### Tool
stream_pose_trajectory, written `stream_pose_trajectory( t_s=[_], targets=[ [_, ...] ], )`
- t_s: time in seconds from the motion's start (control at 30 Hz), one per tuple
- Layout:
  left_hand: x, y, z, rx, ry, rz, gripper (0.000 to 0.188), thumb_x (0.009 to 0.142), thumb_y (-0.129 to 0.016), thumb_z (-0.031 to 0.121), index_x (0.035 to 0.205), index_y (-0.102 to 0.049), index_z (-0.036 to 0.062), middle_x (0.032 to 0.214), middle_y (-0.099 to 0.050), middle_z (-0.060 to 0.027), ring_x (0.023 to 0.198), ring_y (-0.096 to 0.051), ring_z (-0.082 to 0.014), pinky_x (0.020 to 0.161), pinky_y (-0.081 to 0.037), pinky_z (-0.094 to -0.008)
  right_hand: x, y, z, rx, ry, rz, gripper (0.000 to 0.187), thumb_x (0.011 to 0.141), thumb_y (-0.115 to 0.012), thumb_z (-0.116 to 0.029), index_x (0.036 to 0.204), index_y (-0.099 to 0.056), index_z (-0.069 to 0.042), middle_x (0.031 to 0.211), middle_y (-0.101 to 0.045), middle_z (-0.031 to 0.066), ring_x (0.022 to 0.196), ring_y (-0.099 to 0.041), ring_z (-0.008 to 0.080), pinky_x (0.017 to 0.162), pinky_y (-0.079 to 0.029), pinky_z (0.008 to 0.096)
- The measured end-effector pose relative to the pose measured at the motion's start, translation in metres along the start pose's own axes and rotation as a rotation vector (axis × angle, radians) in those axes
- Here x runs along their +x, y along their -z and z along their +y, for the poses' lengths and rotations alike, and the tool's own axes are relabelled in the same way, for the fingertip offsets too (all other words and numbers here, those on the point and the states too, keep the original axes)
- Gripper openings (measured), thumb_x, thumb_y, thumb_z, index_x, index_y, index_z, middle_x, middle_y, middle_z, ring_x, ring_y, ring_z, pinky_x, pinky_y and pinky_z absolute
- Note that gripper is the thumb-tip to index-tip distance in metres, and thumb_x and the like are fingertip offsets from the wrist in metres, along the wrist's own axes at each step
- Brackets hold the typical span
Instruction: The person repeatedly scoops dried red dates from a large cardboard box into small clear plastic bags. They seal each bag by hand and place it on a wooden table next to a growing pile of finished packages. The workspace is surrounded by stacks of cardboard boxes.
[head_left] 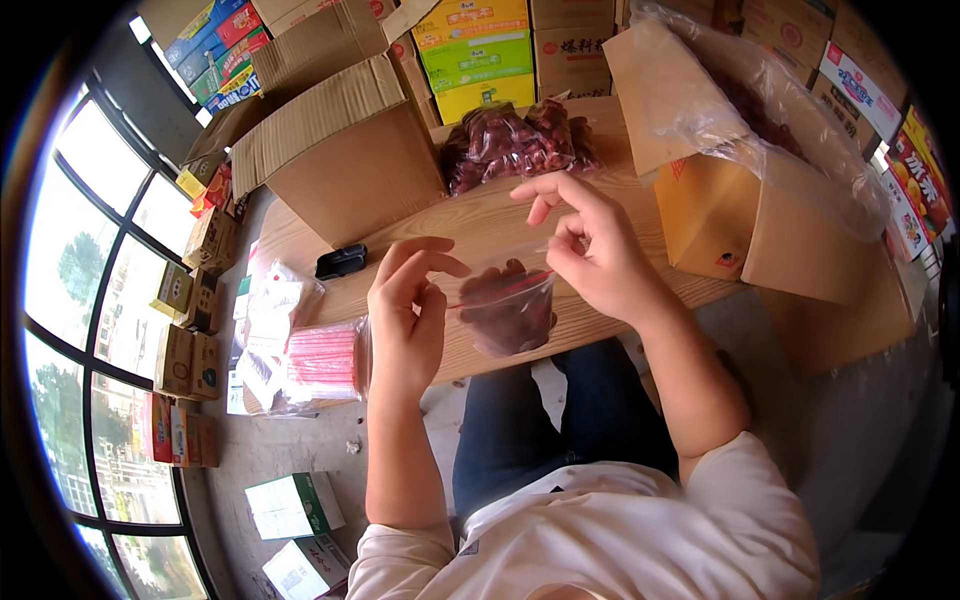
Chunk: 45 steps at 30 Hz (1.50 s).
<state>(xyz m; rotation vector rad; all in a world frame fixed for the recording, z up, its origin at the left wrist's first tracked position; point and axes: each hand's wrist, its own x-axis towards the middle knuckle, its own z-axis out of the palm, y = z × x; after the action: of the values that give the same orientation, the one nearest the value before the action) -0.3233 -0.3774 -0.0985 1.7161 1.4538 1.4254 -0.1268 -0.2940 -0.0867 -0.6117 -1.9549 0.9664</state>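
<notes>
Over the wooden surface's near edge, a clear zip bag of dark pieces shows between the left hand and right hand, both half-curled, any grip unclear, with filled bags lying by the far edge.

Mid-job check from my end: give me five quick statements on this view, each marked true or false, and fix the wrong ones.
1. The small zip bag is between the left hand and the right hand. True.
2. The small zip bag's zip strip is green. False: it is red.
3. The larger filled bags lie on the table, beyond the hands. True.
4. The black case lies to the right of the right hand. False: the black case is to the left, near the left cardboard box.
5. Clear plastic sheeting hangs over the right cardboard box. True.
</notes>
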Motion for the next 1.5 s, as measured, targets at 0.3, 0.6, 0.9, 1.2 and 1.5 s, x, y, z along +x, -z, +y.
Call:
stream_pose_trajectory(
  t_s=[0.3,0.6,0.9,1.2,1.5],
  targets=[
    [0.005,-0.007,-0.016,0.152,-0.112,-0.043,0.04,0.066,-0.035,-0.015,0.084,-0.068,-0.0006,0.113,-0.06,-0.012,0.068,-0.054,-0.0132,0.054,-0.039,-0.0234,-0.003,-0.019,0.021,-0.025,-0.035,0.138,0.043,0.068,-0.049,0.016,0.105,-0.058,-0.004,0.084,-0.054,0.0085,0.057,-0.049,0.0127,0.053,-0.042,0.0239],
    [0.012,-0.013,-0.017,0.182,-0.112,-0.077,0.044,0.066,-0.036,-0.016,0.089,-0.07,0.0004,0.112,-0.061,-0.0143,0.083,-0.059,-0.0227,0.071,-0.046,-0.0291,0.006,-0.014,0.024,-0.189,0.059,0.203,0.041,0.066,-0.049,0.016,0.102,-0.057,-0.004,0.084,-0.053,0.0086,0.068,-0.053,0.0166,0.054,-0.044,0.0259],
    [0.016,-0.022,-0.004,0.131,-0.151,-0.053,0.043,0.067,-0.036,-0.013,0.093,-0.068,-0.0022,0.11,-0.062,-0.019,0.095,-0.062,-0.0313,0.084,-0.047,-0.033,-0.005,-0.01,0.024,-0.149,0.076,0.321,0.041,0.069,-0.047,0.017,0.104,-0.058,-0.002,0.092,-0.056,0.0087,0.074,-0.055,0.0109,0.056,-0.043,0.0219],
    [0.02,-0.013,-0.02,0.091,-0.096,-0.166,0.039,0.07,-0.038,-0.012,0.1,-0.062,-0.0069,0.104,-0.064,-0.0195,0.082,-0.063,-0.0314,0.071,-0.048,-0.0325,0.015,0.055,-0.022,-0.396,0.04,0.259,0.023,0.085,-0.066,-0.022,0.096,-0.061,-0.003,0.09,-0.059,0.0086,0.066,-0.058,0.0141,0.06,-0.047,0.0288],
    [0.025,-0.013,-0.019,-0.042,0.075,-0.176,0.038,0.072,-0.04,-0.011,0.104,-0.061,-0.008,0.102,-0.064,-0.017,0.055,-0.057,-0.0185,0.056,-0.047,-0.0287,0.07,0.308,0.037,-0.944,-0.49,0.264,0.031,0.087,-0.061,-0.033,0.105,-0.059,-0.008,0.098,-0.064,0.011,0.088,-0.061,0.0226,0.077,-0.048,0.0342]
  ],
)
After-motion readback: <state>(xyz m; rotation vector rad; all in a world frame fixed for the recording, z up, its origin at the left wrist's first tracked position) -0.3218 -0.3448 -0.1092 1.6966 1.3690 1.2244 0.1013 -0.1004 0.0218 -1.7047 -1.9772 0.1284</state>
